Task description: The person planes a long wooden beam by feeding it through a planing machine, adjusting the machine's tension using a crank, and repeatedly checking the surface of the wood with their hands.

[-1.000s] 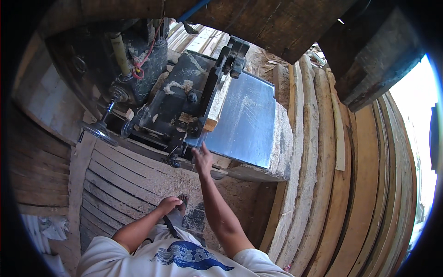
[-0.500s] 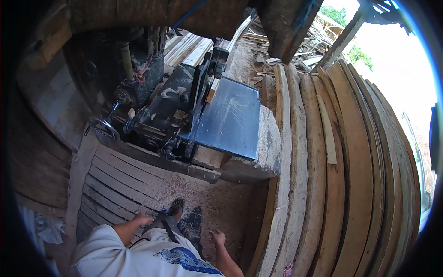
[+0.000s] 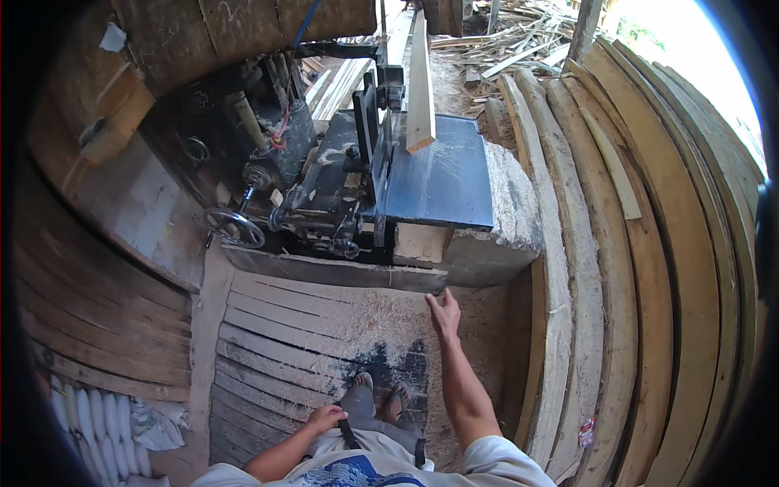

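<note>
Right grip [image 3: 445, 315] swung forward; board [image 3: 419, 97] ahead, well apart

Board [image 3: 421, 93] shifted right, away from the dark upright guide [image 3: 365, 122]; near end now over the metal surface [image 3: 454, 183]. Right hand [image 3: 445, 316], low at the person's side half a second ago, now held out ahead, fingers spread. Left hand [image 3: 326, 417] now at the dark strap [image 3: 346, 432]. White sacks [image 3: 97, 410] in fuller view, lower left.

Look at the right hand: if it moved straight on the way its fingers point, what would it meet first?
Probably the low board just beyond the right hand, though depth is unclear: the hand may pass above it, toward the metal table.
</note>
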Tool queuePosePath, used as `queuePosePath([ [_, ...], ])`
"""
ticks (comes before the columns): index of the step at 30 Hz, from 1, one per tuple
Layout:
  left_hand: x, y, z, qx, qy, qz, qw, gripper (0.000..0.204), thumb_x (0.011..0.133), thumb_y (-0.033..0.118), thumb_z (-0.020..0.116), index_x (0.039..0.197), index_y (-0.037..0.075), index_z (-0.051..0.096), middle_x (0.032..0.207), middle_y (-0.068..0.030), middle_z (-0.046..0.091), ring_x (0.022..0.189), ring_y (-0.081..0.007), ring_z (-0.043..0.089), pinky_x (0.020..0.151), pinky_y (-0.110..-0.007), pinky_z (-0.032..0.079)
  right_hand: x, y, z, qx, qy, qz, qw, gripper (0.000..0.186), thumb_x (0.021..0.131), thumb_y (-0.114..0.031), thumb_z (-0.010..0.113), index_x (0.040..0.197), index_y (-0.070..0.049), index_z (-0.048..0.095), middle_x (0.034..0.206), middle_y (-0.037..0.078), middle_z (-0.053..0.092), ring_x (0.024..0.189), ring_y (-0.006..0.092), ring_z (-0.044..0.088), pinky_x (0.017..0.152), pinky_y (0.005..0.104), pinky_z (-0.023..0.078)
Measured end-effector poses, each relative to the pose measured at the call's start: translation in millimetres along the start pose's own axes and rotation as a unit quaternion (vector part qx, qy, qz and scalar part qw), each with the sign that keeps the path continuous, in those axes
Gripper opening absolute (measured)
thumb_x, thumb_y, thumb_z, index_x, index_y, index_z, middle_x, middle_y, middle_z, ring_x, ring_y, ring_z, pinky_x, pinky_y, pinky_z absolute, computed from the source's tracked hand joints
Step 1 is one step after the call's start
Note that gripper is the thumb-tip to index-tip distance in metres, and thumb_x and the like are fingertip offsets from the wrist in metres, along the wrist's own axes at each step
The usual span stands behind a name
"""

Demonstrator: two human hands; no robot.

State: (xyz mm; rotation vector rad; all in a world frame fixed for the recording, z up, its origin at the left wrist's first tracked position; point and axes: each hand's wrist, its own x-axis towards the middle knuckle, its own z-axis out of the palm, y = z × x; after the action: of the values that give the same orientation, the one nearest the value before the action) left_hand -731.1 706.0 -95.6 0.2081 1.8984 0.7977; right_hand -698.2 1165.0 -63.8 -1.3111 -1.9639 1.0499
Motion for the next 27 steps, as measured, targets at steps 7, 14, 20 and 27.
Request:
queuePosePath([
  [7, -88.1, -109.3, -29.1, -0.097, 0.107, -0.200, 0.969, 0.035, 0.080, 0.038, 0.070, 0.101, 0.009, 0.069, 0.086, -0.0022, 0.066, 0.072, -0.0111, 0.058, 0.055, -0.028, 0.043, 67.6, -78.0, -6.2, -0.046, 0.032, -0.041, 0.998, 0.086, 0.077, -0.051, 0.072, 0.138, 0.003, 0.042, 0.133, 0.029, 0.047, 0.122, 0.0418, 0.047, 0.102, 0.0432, 0.040],
  [14, -161.8, -197.7, 2.5, -0.166, 0.139, -0.279, 0.936, 0.037, 0.080, 0.037, 0.069, 0.106, 0.011, 0.068, 0.087, -0.0016, 0.067, 0.073, -0.0113, 0.059, 0.057, -0.029, 0.044, 84.9, -143.9, -27.2, -0.326, 0.037, -0.058, 0.943, 0.102, 0.073, -0.058, 0.072, 0.148, -0.006, 0.029, 0.146, 0.023, 0.036, 0.134, 0.0388, 0.035, 0.105, 0.0550, 0.031],
  [20, -197.2, -272.7, 43.0, -0.133, 0.178, -0.173, 0.960, 0.030, 0.081, 0.028, 0.068, 0.100, 0.005, 0.068, 0.083, -0.0033, 0.067, 0.075, -0.0120, 0.061, 0.068, -0.026, 0.046, -19.7, -79.4, -40.4, -0.248, -0.053, 0.055, 0.966, 0.074, 0.076, -0.051, 0.073, 0.125, -0.002, 0.049, 0.123, 0.027, 0.058, 0.112, 0.0391, 0.059, 0.090, 0.0515, 0.048],
  [27, -226.2, -351.3, 52.0, -0.263, 0.109, -0.108, 0.953, 0.030, 0.080, 0.030, 0.070, 0.098, 0.005, 0.069, 0.081, -0.0022, 0.066, 0.072, -0.0105, 0.059, 0.066, -0.025, 0.047, -314.1, 60.5, -141.4, -0.186, -0.082, 0.107, 0.973, 0.072, 0.074, -0.058, 0.070, 0.111, 0.003, 0.057, 0.110, 0.032, 0.062, 0.107, 0.0458, 0.058, 0.089, 0.0497, 0.047],
])
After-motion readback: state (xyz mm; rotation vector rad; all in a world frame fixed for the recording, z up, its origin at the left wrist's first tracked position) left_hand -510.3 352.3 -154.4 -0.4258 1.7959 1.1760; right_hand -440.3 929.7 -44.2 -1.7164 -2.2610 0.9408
